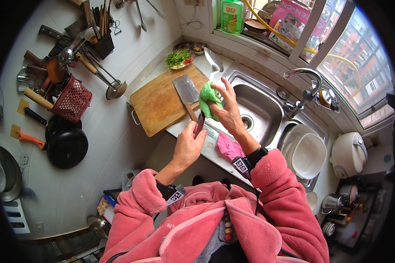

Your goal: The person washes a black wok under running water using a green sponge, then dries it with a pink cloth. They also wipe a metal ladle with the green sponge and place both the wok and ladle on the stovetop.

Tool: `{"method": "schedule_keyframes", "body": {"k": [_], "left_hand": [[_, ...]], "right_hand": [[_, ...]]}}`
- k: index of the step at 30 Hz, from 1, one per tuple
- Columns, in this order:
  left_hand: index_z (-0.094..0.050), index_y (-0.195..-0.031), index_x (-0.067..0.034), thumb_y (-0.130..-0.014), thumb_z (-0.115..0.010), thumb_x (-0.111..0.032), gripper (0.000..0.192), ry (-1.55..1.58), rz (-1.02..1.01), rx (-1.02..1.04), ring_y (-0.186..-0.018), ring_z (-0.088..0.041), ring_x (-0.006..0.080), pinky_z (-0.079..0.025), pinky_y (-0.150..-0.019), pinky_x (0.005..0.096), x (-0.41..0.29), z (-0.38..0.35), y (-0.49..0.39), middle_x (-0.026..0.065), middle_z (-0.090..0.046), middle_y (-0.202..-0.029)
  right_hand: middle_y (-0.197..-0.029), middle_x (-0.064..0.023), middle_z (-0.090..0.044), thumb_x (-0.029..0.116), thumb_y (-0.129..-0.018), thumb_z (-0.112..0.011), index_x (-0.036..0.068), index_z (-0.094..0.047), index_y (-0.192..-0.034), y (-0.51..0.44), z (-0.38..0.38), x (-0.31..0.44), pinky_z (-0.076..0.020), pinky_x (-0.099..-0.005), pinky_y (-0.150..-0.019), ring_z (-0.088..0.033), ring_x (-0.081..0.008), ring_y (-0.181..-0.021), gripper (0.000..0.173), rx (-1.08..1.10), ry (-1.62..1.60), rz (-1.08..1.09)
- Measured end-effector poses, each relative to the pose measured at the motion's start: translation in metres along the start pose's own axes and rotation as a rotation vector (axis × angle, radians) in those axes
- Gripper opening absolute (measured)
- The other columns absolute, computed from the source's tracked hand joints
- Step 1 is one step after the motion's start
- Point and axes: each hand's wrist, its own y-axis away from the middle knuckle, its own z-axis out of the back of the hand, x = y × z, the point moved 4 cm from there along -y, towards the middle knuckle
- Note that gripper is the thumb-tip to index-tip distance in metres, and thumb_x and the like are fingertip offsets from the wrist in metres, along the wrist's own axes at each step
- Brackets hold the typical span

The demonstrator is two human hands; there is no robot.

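My left hand (188,146) grips the dark handle (200,126) of a metal wok spatula (214,62), whose blade points away from me towards the back corner. My right hand (229,113) holds a green cloth (207,95) against the spatula's shaft, with some fingers raised. The cloth hides the middle of the shaft. Just left of it, a cleaver (186,88) with a wooden handle lies on a wooden cutting board (156,105). A pink cloth (228,146) rests on the counter edge below my right forearm.
A stainless steel sink (260,105) with a faucet (304,88) lies to the right. White colanders (304,154) and a rice cooker (349,154) stand beyond. Behind the board sits a bowl of cut greens (178,59). Pans (67,148) and a red utensil basket (74,98) hang at left.
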Motion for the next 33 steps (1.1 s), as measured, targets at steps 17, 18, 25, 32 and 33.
{"method": "schedule_keyframes", "body": {"k": [17,18,25,32,33], "left_hand": [[-0.051,-0.088,-0.001,-0.095,-0.061,-0.017,0.021,0.122,0.126,0.297,-0.061,-0.041,0.0075,-0.037,-0.052,0.03,-0.017,-0.01,0.042,0.0023,-0.047,-0.064],[-0.051,-0.089,0.0,-0.094,-0.061,-0.017,0.021,0.103,0.118,0.309,-0.061,-0.041,0.0075,-0.037,-0.052,0.0299,-0.018,-0.009,0.045,0.0023,-0.047,-0.064],[-0.051,-0.094,-0.004,-0.099,-0.058,-0.018,0.017,0.261,0.305,0.475,-0.047,-0.04,0.0029,-0.031,-0.041,0.0229,-0.012,0.006,0.052,-0.0028,-0.048,-0.064],[-0.049,-0.09,-0.007,-0.099,-0.057,-0.018,0.016,0.22,0.338,0.535,-0.044,-0.041,0.0027,-0.031,-0.039,0.0213,-0.013,0.012,0.048,-0.0041,-0.048,-0.064],[-0.048,-0.09,-0.007,-0.099,-0.057,-0.017,0.016,0.239,0.339,0.545,-0.044,-0.041,0.0029,-0.031,-0.039,0.0213,-0.014,0.01,0.048,-0.0041,-0.048,-0.063]], "right_hand": [[-0.104,-0.0118,-0.062,0.021,-0.087,-0.056,0.005,-0.061,-0.1,-0.062,0.072,-0.061,-0.0393,-0.0451,-0.09,-0.054,-0.0313,-0.103,0.02,-0.52,0.673,-0.036],[-0.1,-0.0153,-0.064,0.022,-0.088,-0.054,0.003,-0.062,-0.098,-0.067,0.085,-0.071,-0.0426,-0.0474,-0.087,-0.057,-0.0352,-0.099,0.023,-0.56,0.622,-0.067],[-0.087,-0.0101,-0.065,0.01,-0.09,-0.051,-0.002,-0.064,-0.107,-0.06,0.118,-0.095,-0.0488,-0.0317,-0.077,-0.059,-0.0161,-0.08,0.025,-0.416,-0.039,-0.271],[-0.107,-0.0157,-0.065,-0.002,-0.085,-0.057,0.003,-0.063,-0.11,-0.025,0.1,-0.016,-0.0466,-0.0382,-0.094,-0.06,-0.0321,-0.105,0.026,-0.314,0.204,0.178],[-0.107,-0.0153,-0.066,-0.005,-0.083,-0.058,0.003,-0.063,-0.11,-0.021,0.096,-0.009,-0.0469,-0.038,-0.094,-0.061,-0.0323,-0.105,0.028,-0.263,0.177,0.224]]}}
